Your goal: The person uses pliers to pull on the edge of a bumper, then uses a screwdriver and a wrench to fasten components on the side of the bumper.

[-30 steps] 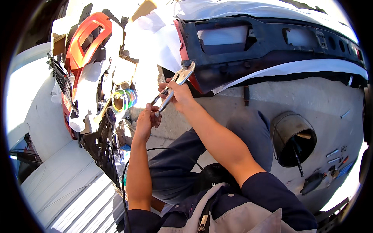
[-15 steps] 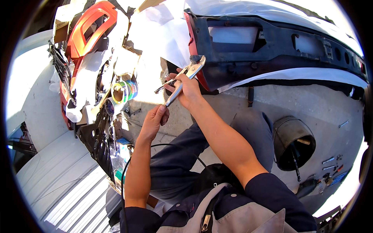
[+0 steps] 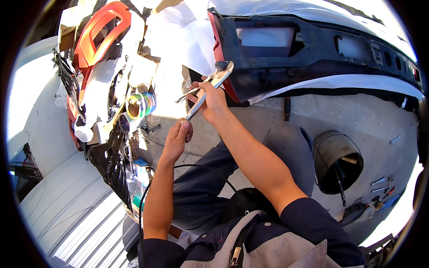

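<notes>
Landmark: the black bumper frame [image 3: 313, 49], lying across the top of the concrete. Far left of it, an orange plastic panel [image 3: 96, 33] sits among white sheeting and black car parts. Nearer the frame, still left of its red end, lie rolls of tape [image 3: 140, 105]. My left hand [image 3: 178, 136] is below and left of the frame's red end, fingers curled, thumb and fingertips pinched on the lower tip of the pliers' handle. The pliers [image 3: 210, 89] slant up from that hand to the frame; their silver head lies just at the frame's left end, whether touching it I cannot tell. My right hand [image 3: 212, 100] is clenched around the handles mid-length, just below the frame's left corner. Below the frame's right half, well apart, stands a black bucket [image 3: 337, 161] with small tools scattered to its right.
</notes>
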{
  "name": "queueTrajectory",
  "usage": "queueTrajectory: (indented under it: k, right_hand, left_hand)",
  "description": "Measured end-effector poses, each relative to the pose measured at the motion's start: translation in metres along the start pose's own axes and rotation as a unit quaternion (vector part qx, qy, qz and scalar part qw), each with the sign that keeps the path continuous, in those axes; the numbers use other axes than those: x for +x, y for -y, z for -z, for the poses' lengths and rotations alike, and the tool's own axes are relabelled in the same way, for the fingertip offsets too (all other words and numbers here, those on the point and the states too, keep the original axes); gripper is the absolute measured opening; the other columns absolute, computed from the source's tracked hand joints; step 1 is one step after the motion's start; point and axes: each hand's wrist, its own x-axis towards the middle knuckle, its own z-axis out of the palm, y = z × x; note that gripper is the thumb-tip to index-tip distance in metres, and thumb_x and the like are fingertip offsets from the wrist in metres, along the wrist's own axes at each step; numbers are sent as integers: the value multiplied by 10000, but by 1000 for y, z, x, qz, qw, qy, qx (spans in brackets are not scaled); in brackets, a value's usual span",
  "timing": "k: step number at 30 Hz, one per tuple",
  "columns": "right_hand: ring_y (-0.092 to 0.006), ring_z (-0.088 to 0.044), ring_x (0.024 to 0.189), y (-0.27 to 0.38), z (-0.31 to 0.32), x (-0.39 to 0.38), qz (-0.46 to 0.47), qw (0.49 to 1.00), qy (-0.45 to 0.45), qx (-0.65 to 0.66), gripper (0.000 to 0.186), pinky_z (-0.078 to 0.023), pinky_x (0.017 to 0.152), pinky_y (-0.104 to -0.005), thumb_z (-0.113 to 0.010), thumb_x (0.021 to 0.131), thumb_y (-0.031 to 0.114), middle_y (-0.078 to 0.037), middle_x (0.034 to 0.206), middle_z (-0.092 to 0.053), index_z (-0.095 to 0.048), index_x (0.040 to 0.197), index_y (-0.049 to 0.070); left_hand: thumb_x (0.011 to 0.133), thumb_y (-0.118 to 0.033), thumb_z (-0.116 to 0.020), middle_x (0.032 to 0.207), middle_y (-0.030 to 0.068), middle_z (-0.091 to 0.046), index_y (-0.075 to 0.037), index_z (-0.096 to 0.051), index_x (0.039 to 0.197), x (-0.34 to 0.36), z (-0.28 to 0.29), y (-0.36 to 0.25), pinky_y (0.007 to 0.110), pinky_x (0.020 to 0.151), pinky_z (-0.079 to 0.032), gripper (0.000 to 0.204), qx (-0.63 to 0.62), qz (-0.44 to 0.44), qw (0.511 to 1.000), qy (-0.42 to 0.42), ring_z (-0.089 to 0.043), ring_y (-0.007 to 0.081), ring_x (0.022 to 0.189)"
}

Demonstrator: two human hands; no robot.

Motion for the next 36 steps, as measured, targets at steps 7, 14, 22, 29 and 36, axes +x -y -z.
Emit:
queueTrajectory:
  k: [7,14,22,29,36]
  right_hand:
    - [-200,-616,989,-2,0,5,18,998,-33,-52,367,-604,845,-412,-541,975,84,-108,1090,-569,-404,1313,50]
    - [-176,-616,995,-11,-2,10,28,998,-38,-42,299,-576,838,-397,-540,988,125,-76,1071,-598,-436,1264,73]
    - [-171,-612,962,-6,-3,11,27,999,-21,-28,241,-530,791,-396,-533,1003,180,-63,1031,-634,-456,1217,98]
    - [-171,-602,955,-12,-6,14,50,998,-28,-31,259,-528,773,-391,-541,1001,180,-75,1020,-621,-433,1219,92]
    - [-152,-564,838,-14,-8,14,57,998,-22,4,299,-486,675,-338,-586,959,112,-88,969,-588,-456,1215,30]
  left_hand:
    - [1068,-446,-473,622,-14,-429,-41,-538,816,6,-1,-1,315,539,-359,481,232,-86,967,-61,-436,148,560]
    - [1072,-405,-479,658,41,-474,-34,-557,834,11,13,7,315,556,-365,447,44,3,999,-30,-477,162,589]
    - [983,-306,-629,809,106,-567,-21,-600,913,14,6,-28,362,615,-426,295,421,-276,846,-175,-574,265,714]
    - [1072,-456,-429,682,35,-469,-48,-553,842,16,24,-7,297,611,-373,485,3,9,1000,22,-502,154,673]
    - [897,-205,-702,840,118,-537,-32,-578,929,14,21,-35,411,714,-431,216,505,-302,794,-153,-534,323,788]
